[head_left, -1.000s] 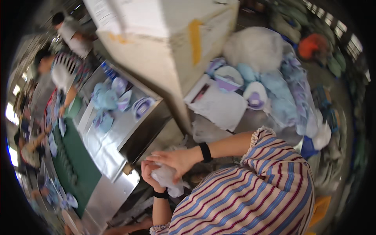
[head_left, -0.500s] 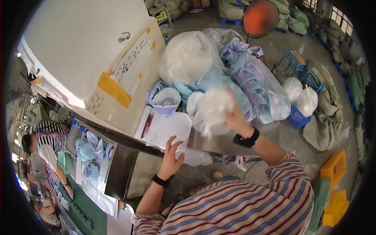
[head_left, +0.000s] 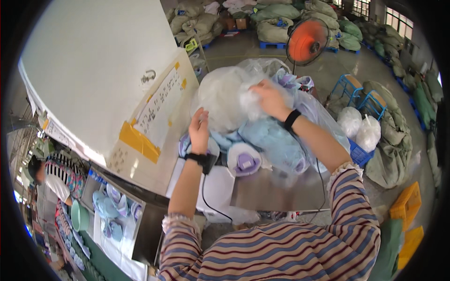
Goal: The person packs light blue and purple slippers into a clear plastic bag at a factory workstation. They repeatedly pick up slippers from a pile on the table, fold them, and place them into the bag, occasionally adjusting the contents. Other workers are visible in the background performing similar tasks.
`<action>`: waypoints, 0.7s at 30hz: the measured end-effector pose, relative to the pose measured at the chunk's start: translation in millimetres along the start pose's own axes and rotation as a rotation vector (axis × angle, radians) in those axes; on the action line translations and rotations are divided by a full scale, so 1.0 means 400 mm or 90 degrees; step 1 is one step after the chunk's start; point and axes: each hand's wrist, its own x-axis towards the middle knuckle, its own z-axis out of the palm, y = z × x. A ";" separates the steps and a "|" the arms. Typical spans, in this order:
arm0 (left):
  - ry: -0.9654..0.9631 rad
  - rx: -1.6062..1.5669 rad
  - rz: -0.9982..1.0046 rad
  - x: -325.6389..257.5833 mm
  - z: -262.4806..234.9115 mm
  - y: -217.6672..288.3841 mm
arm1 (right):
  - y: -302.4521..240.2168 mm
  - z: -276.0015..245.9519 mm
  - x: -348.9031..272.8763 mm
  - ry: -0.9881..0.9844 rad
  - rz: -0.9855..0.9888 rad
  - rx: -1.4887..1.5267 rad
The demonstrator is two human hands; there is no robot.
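My right hand (head_left: 272, 99) is closed on a crumpled clear plastic bag (head_left: 249, 104) with something white in it. That bag is up against the large white, see-through plastic bag (head_left: 216, 96) at the back of the table. My left hand (head_left: 199, 133) is raised at the left side of the large bag, its fingers stretched up and slightly curled, holding nothing I can see. Below the hands lie a bag of light-blue pieces (head_left: 274, 143) and a white-and-purple fabric piece (head_left: 244, 159). White paper (head_left: 218, 189) lies under my left forearm.
A white cabinet-like box (head_left: 108, 70) with a taped handwritten sheet (head_left: 161, 110) stands at the left. Beyond the table are an orange fan (head_left: 307, 42), blue-framed stools (head_left: 348, 89), a blue crate (head_left: 360, 152) and yellow crates (head_left: 405, 206). Another person (head_left: 56, 182) works at far left.
My right hand has carried the white-filled bag away from me, up to the large bag. My left hand has moved forward from the paper to the large bag's left side.
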 end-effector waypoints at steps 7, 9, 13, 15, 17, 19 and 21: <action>-0.258 -0.031 0.065 -0.042 0.001 0.122 | 0.007 0.373 0.150 -0.309 -0.356 -0.251; -0.234 -0.023 0.117 -0.060 -0.040 0.128 | -0.063 0.416 0.207 -0.495 -0.116 -0.242; -0.233 0.067 0.163 -0.045 -0.108 0.141 | -0.094 0.482 0.226 -0.571 -0.035 -0.247; -0.238 0.149 0.152 -0.019 -0.090 0.135 | 0.013 0.495 0.201 -0.488 -0.210 -0.194; -0.225 0.260 0.117 -0.018 -0.086 0.103 | 0.046 0.450 0.193 -0.430 -0.314 -0.087; -0.056 0.476 0.277 -0.074 -0.084 0.131 | -0.023 0.344 0.149 -0.417 -0.311 0.109; 0.046 0.557 0.421 -0.123 -0.038 0.155 | -0.034 0.163 0.095 -0.435 -0.208 0.162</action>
